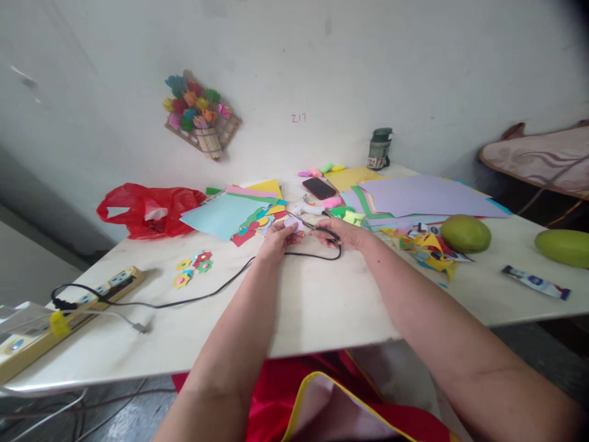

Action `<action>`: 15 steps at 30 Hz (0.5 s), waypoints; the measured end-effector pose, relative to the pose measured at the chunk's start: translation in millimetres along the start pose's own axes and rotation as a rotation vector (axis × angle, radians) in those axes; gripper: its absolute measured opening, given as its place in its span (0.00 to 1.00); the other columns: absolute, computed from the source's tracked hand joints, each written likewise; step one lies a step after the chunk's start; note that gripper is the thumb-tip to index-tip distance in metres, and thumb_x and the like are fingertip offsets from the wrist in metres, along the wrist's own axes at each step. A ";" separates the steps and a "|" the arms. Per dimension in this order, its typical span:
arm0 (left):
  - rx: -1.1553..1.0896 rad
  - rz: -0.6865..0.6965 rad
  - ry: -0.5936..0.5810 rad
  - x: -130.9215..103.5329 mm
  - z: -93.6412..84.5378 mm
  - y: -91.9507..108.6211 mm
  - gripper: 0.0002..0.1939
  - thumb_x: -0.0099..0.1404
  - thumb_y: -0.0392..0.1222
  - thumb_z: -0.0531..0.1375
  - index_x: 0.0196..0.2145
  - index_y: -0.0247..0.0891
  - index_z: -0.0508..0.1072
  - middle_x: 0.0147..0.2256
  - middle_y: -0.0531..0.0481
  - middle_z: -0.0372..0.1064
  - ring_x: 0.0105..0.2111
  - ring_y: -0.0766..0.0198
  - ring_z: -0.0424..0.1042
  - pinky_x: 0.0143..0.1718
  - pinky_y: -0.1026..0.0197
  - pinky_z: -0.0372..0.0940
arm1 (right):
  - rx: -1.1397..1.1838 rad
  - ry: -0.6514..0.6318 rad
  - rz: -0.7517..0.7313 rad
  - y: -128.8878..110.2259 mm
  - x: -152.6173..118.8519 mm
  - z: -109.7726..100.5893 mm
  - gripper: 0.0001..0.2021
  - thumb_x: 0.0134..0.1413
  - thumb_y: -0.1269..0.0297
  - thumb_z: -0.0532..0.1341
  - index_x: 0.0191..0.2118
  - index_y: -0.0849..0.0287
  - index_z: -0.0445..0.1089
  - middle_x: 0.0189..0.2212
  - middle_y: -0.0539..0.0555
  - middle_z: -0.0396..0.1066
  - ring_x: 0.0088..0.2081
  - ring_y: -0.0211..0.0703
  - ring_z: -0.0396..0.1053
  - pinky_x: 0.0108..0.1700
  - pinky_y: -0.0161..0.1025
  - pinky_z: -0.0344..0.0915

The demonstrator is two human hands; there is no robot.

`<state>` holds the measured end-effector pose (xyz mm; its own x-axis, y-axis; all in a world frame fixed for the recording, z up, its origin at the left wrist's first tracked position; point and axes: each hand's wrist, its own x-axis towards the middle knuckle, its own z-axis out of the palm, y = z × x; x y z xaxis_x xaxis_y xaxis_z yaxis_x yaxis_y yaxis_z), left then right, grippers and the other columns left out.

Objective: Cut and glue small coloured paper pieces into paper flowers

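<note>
My left hand (277, 238) pinches a small pale lilac piece of paper (293, 224) above the middle of the table. My right hand (344, 234) is closed round the black handles of a pair of scissors (327, 234), whose blades point left toward the paper. Whether the blades touch the paper I cannot tell. A white glue gun (304, 207) lies just behind my hands, and its black cord runs below them to the left. Several cut paper flowers (202, 261) rest on the table to the left. Colored paper cut-outs (253, 224) lie beyond my left hand.
A power strip (122, 279) lies at the left edge near a red plastic bag (147, 209). Behind are a phone (319, 188) and a bottle (380, 149). To the right are lilac sheets (414, 195), paper scraps (430, 248), green fruits (465, 233) and a tube (536, 282).
</note>
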<state>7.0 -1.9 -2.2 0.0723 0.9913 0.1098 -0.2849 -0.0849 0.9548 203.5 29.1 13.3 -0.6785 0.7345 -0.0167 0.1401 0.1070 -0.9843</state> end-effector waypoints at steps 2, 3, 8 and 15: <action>0.004 0.004 -0.001 -0.3 0.4 0.2 0.14 0.48 0.44 0.68 0.30 0.33 0.72 0.22 0.51 0.72 0.20 0.70 0.68 0.24 0.67 0.65 | 0.005 -0.005 0.000 0.4 0.6 -0.4 0.15 0.46 0.53 0.63 0.25 0.60 0.63 0.16 0.45 0.60 0.15 0.28 0.53 0.15 0.29 0.48; 0.007 0.005 0.000 -0.5 0.6 0.4 0.14 0.48 0.44 0.68 0.29 0.33 0.72 0.22 0.51 0.71 0.20 0.70 0.68 0.24 0.67 0.64 | 0.007 -0.006 0.001 0.5 0.7 -0.5 0.15 0.46 0.53 0.63 0.25 0.60 0.63 0.16 0.45 0.60 0.15 0.28 0.54 0.15 0.29 0.48; 0.004 0.003 0.009 -0.6 1.2 1.0 0.14 0.47 0.45 0.68 0.28 0.34 0.71 0.21 0.52 0.71 0.19 0.70 0.67 0.23 0.67 0.63 | -0.008 0.003 0.005 -0.1 0.2 -0.2 0.14 0.47 0.53 0.62 0.27 0.60 0.64 0.16 0.45 0.61 0.14 0.28 0.54 0.14 0.28 0.46; 0.010 0.016 0.012 -0.4 0.3 0.1 0.16 0.47 0.46 0.68 0.29 0.34 0.71 0.22 0.51 0.71 0.20 0.70 0.68 0.24 0.67 0.64 | -0.023 -0.011 0.011 -0.4 -0.3 -0.3 0.13 0.48 0.55 0.63 0.27 0.60 0.63 0.16 0.45 0.61 0.14 0.27 0.55 0.14 0.28 0.45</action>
<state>7.2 -2.3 -2.0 0.0559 0.9910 0.1217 -0.2765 -0.1018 0.9556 203.9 29.1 13.8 -0.6844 0.7284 -0.0300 0.1644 0.1141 -0.9798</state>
